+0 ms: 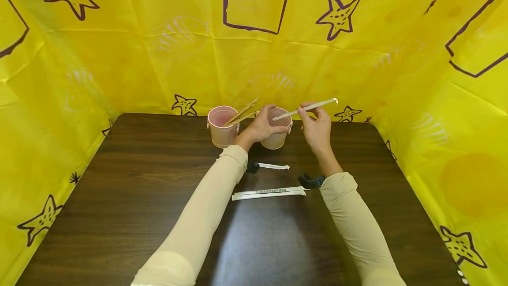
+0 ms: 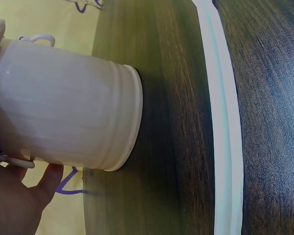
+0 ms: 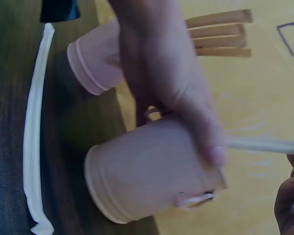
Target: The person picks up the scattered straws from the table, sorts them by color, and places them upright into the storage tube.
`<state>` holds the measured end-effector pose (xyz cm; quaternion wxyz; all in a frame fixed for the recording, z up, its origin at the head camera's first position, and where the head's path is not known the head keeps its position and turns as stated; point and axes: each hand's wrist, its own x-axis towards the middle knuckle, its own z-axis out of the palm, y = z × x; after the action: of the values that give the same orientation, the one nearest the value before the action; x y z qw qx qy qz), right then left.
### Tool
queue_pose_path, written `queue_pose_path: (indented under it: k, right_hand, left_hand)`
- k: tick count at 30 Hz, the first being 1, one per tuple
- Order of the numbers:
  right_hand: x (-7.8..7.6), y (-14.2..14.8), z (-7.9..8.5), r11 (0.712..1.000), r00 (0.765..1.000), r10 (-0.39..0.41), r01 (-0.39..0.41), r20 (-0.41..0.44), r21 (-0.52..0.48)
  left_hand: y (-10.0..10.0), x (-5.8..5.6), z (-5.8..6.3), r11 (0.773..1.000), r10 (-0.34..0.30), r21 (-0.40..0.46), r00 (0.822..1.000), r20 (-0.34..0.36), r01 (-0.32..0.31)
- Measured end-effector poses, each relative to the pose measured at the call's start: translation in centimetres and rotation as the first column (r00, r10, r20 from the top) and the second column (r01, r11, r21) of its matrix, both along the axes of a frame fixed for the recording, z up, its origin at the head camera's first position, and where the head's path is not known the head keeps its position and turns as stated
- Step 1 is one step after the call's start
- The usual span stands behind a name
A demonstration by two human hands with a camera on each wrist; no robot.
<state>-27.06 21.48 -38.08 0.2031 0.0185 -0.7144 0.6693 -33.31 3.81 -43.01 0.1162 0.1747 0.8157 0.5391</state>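
Note:
My left hand (image 1: 263, 126) grips the right pink bucket (image 1: 274, 141) near its rim, its thumb lying over the side in the right wrist view. The bucket (image 2: 63, 103) stands upright on the table, handle lugs at its sides. Between thumb and fingers, my right hand (image 1: 319, 129) pinches a white paper-wrapped straw (image 1: 311, 108). That straw slants down to the left, and its lower end is at the bucket's mouth. To the left stands a second pink bucket (image 1: 223, 135) with several tan sticks (image 1: 243, 113) leaning out of it; their kind is unclear.
On the dark wooden table (image 1: 158, 180) lie more white wrapped straws (image 1: 270, 194), side by side, with printing on one wrapper. Another wrapped straw (image 1: 274, 167) lies closer to the buckets. A yellow patterned cloth (image 1: 190, 69) hangs behind the table's back edge.

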Motion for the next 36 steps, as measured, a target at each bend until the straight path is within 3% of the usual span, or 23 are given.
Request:
queue_pose_path:
  k: [6,16,26,31,36]
  right_hand:
    - [-0.6,-0.6,-1.4,0.999,0.999,0.014,-0.016,0.036,0.049]
    - [-0.4,-0.6,-1.7,0.996,0.995,0.048,-0.055,0.087,0.076]
    - [1.8,0.3,-1.6,0.992,0.995,0.017,-0.029,0.098,0.122]
    - [3.2,0.9,-2.4,0.989,0.993,-0.034,0.018,0.112,0.145]
    - [4.6,0.9,-3.9,0.972,0.988,-0.034,-0.003,0.152,0.235]
  left_hand:
    - [-0.1,0.1,0.2,1.0,-0.014,0.006,1.0,0.025,0.014]
    - [0.0,0.1,0.2,1.0,-0.018,-0.023,1.0,0.008,0.018]
    - [0.0,-0.1,-0.1,1.0,-0.008,-0.013,1.0,-0.008,0.008]
    - [0.0,-0.3,-0.2,1.0,-0.014,-0.007,1.0,-0.009,0.014]
    - [-0.1,-0.3,0.1,0.999,-0.031,-0.023,1.0,-0.006,0.031]
